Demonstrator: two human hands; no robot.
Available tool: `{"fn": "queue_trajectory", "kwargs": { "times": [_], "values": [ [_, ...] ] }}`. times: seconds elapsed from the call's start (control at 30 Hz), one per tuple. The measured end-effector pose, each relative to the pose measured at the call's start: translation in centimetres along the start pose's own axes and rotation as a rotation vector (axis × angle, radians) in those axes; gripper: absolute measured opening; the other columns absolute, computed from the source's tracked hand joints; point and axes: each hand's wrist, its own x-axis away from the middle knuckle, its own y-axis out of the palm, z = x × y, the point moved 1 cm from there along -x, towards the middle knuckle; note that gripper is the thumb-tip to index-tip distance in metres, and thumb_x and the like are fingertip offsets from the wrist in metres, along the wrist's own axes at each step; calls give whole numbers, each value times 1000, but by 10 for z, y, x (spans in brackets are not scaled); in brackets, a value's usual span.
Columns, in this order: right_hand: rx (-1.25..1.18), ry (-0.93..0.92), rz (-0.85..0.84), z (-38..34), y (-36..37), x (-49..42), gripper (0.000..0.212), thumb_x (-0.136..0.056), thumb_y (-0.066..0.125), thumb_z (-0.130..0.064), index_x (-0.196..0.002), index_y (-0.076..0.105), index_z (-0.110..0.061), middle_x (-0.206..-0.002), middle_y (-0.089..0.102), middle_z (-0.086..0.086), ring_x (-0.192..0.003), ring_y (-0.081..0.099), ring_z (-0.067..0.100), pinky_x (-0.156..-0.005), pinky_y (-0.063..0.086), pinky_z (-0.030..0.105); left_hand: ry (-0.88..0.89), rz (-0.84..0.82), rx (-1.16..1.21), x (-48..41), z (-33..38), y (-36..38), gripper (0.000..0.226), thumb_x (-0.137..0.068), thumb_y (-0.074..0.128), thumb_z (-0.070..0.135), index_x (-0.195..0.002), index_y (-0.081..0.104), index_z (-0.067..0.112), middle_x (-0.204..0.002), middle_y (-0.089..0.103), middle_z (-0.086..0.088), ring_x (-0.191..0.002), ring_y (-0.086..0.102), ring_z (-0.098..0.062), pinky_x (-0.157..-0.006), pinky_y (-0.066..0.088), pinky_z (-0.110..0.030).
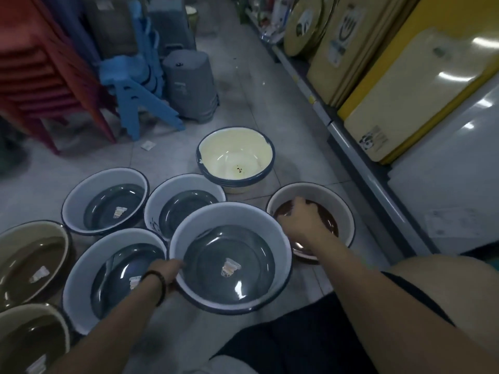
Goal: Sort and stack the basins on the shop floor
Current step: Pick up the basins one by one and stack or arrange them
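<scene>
The big white basin [229, 255] has a grey bottom, a dark blue rim and a small sticker inside. It sits low among other basins. The left hand [168, 268] and right hand [302, 222] grip its rim.

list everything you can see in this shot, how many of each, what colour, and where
Grey-bottomed basins: four, white walls, dark rims, centre floor; nearest held.
Cream basin stack: one, behind them.
Brown-bottomed basin: one, white walls, right.
Brown basins: two, left edge.
Blue stools: stacked, upper left.
Red chairs: stacked, far left.
Grey buckets: upturned stack, behind.
Yellow boards: several, right shelf.
Left hand: gripping nearest basin's rim.
Right hand: gripping its opposite rim.
</scene>
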Motion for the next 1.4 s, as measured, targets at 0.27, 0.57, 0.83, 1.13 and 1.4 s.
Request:
{"fn": "queue_trajectory", "kwargs": {
  "times": [0.27,0.57,0.83,1.13,1.4],
  "values": [
    [-239,-67,269,8,-156,-11,63,-88,70,-38,-139,54,-5,-125,63,15,-106,63,32,-85,53,38,432,-35,86,86,153,19,34,-88,73,24,-104,67,-5,-80,70,-23,-70,70,-35,-64,61,-50],
    [-739,-35,421,41,-218,-20,37,-87,73,-30,-117,60,-14,-103,69,12,-85,72,36,-70,65,58,577,-269,89,189,292,96,36,-87,76,38,-103,62,7,-94,71,-12,-75,70,-29,-46,57,-34],
    [-988,114,599,113,-166,-78,31,-88,60,-22,-118,65,-17,-104,72,6,-85,69,24,-76,62,43,537,-339,139,149,253,208,39,-71,81,23,-105,66,11,-91,73,-18,-80,73,-36,-73,61,-56],
    [-927,319,610,185,-26,-131,28,-100,59,-24,-126,57,-15,-112,69,8,-90,64,25,-82,48,36,572,-271,160,32,139,292,46,-64,64,-2,-100,64,26,-87,73,-7,-83,73,-33,-61,63,-42],
    [-701,449,575,239,38,-144,28,-104,55,-35,-99,68,-11,-90,70,5,-86,66,29,-80,55,41,423,-138,-22,-29,100,325,57,-87,60,-2,-136,38,18,-99,60,3,-82,60,-11,-66,49,-26]
  ]
}}
